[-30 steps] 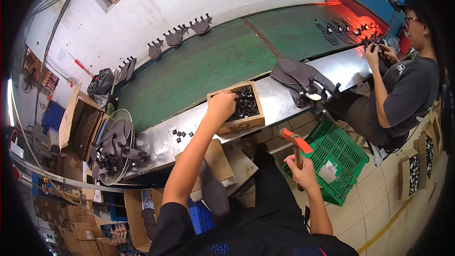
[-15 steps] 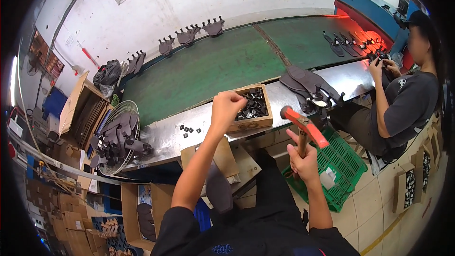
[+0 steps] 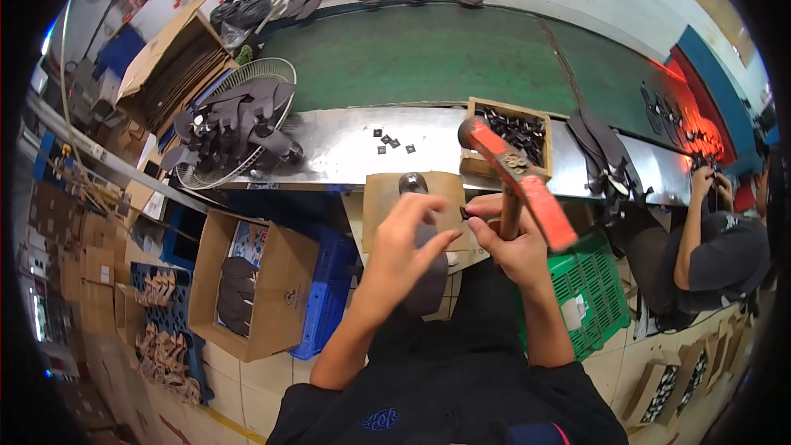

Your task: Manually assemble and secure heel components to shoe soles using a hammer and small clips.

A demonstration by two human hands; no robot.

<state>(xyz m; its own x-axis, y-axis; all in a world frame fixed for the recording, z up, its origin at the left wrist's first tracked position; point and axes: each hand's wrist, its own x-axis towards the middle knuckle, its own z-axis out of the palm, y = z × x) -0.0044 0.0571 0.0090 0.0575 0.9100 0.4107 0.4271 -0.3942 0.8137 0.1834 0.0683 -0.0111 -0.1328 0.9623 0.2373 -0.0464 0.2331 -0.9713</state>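
Right grip [image 3: 519, 251] clasps hammer [image 3: 527, 185], pinches black piece [image 3: 464, 213]; left grip [image 3: 399, 259] parted, empty. Hammer likely head-heavy, rigid: hold handle [image 3: 511, 213].

Dark sole [image 3: 427, 297]: partly hidden from me behind left hand [image 3: 404, 255]. Piece [image 3: 464, 213], right hand [image 3: 517, 254]: too small for me to identify. Wooden box [image 3: 546, 142], two o'clock: part-covered by hammer [image 3: 531, 191].

i can read no words or numbers here. a blue emblem [image 3: 381, 419] sits on my black shirt [image 3: 449, 391]; a mark [image 3: 291, 297] on the open cardboard box [image 3: 284, 268] is too small to make out.
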